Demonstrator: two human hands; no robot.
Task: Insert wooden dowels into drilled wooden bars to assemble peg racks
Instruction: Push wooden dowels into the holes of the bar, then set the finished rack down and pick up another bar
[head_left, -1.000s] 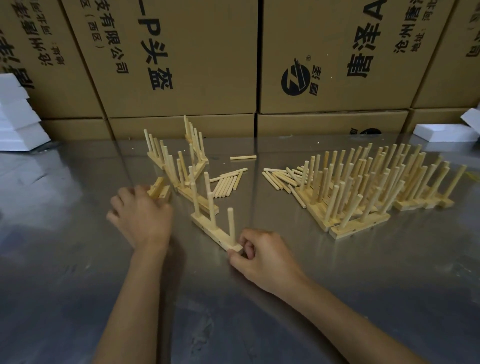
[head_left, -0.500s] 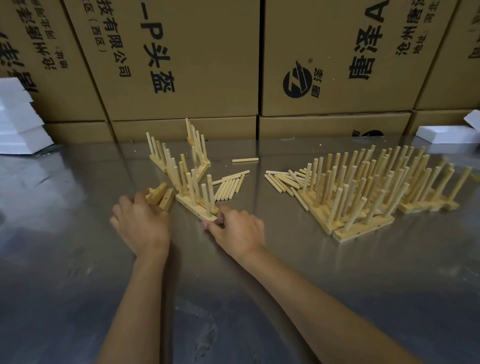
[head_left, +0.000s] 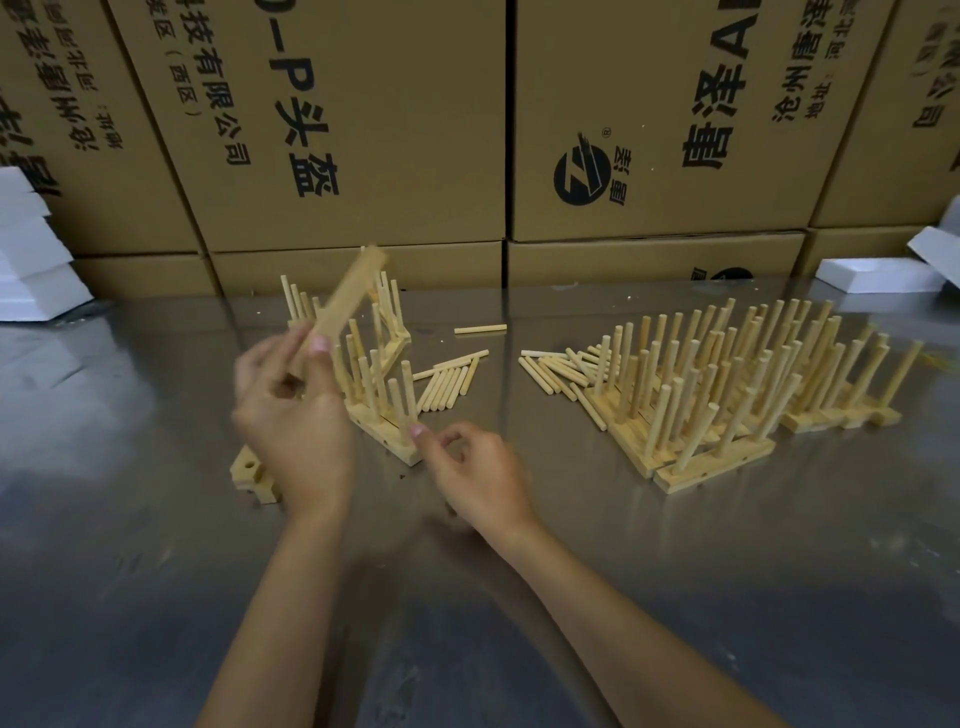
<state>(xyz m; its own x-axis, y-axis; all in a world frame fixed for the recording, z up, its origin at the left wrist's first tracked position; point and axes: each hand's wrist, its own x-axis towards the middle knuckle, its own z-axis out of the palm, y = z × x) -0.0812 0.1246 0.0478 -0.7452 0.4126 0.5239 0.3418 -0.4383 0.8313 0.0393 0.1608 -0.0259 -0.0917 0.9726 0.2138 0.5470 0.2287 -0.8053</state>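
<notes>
My left hand (head_left: 293, 415) is raised above the table and grips a bare drilled wooden bar (head_left: 348, 296), tilted up to the right and blurred. My right hand (head_left: 475, 475) hovers just right of the nearest finished peg rack (head_left: 387, 421), fingers curled and apart, holding nothing; its thumb is close to the rack's end. More drilled bars (head_left: 254, 475) lie under my left wrist. Loose dowels (head_left: 449, 382) lie in a row behind the rack, and a second loose pile of dowels (head_left: 558, 371) lies further right.
A large group of finished peg racks (head_left: 737, 395) stands at the right. A single dowel (head_left: 480, 329) lies further back. Cardboard boxes (head_left: 363, 130) wall off the rear of the shiny metal table (head_left: 675, 597). White foam blocks (head_left: 31, 260) sit at the far left, with white foam pieces (head_left: 878, 273) at the far right.
My right hand pushed the finished rack in beside the left group of racks and let it go. My left hand lifted a bare bar off the table.
</notes>
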